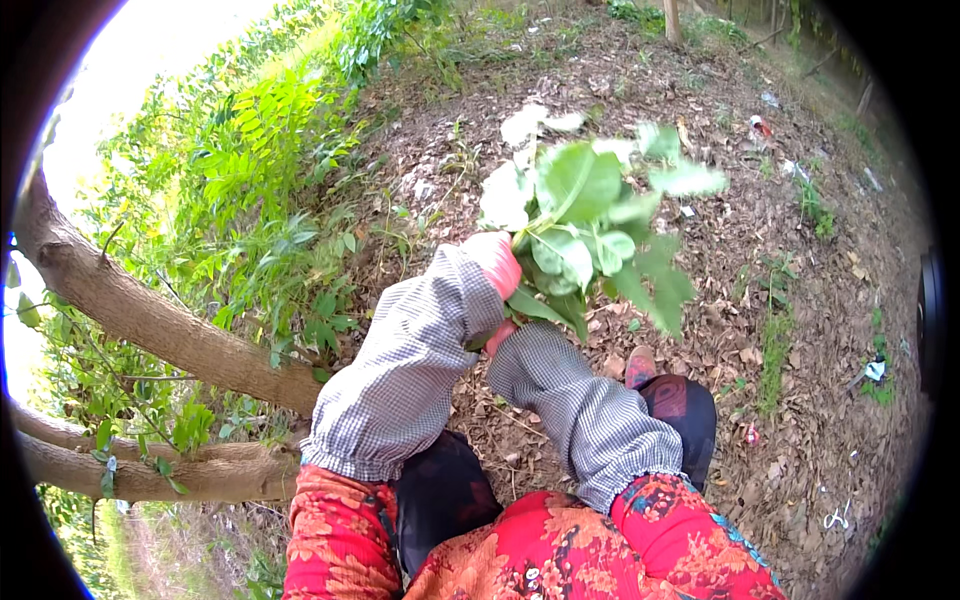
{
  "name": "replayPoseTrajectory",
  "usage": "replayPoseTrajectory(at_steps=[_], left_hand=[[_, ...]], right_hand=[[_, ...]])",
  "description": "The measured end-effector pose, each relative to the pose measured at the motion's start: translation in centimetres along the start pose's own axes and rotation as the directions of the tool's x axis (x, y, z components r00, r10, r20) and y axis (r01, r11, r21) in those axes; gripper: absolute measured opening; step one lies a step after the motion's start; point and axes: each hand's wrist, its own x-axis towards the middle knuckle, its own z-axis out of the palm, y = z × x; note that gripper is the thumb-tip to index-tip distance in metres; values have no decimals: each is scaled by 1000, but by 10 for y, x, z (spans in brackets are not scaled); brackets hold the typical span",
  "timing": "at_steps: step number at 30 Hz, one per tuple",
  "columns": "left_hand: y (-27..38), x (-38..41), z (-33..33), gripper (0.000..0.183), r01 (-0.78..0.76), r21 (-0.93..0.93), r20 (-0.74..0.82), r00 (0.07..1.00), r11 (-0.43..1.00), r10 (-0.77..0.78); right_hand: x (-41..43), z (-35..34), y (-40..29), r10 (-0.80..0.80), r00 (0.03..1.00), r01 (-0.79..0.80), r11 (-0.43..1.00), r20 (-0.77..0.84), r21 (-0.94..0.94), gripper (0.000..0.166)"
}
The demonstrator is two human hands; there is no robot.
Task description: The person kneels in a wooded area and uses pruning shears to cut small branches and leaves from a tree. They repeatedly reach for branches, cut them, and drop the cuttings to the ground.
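A bunch of broad green leaves on stems [577,195] is held out in front of me, its outer leaves blurred. My left hand [495,261], in a pink glove, is closed around the stems at the bunch's left end. Just below it, my right hand [501,337], also in pink, is mostly hidden behind the checked cuff and leaves; its fingers cannot be made out. Grey checked sleeve covers [405,375] reach over both forearms.
Thick tree limbs [172,330] curve in from the left. Green shrubs [262,165] grow at upper left. Dry leaves cover the ground [750,322], with scraps of litter [874,370] and small weeds. A tree trunk [672,22] stands at the top.
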Motion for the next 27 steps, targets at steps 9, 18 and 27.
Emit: replayPoseTrajectory(at_steps=[9, 18, 27], left_hand=[[-26, 0, 10, 27, -107, -462, 12, 992, 880, 127], [-86, -49, 25, 23, 111, -945, 199, 942, -308, -271], [-127, -70, 58, 23, 139, -912, 295, 875, -385, -384]], right_hand=[[-2, -7, 6, 17, 1000, -17, 1000, 25, -21, 26], [24, -10, 8, 3, 991, -1, 1000, 132, -16, 33], [13, 21, 20, 20, 999, -27, 973, -34, -230, 29]])
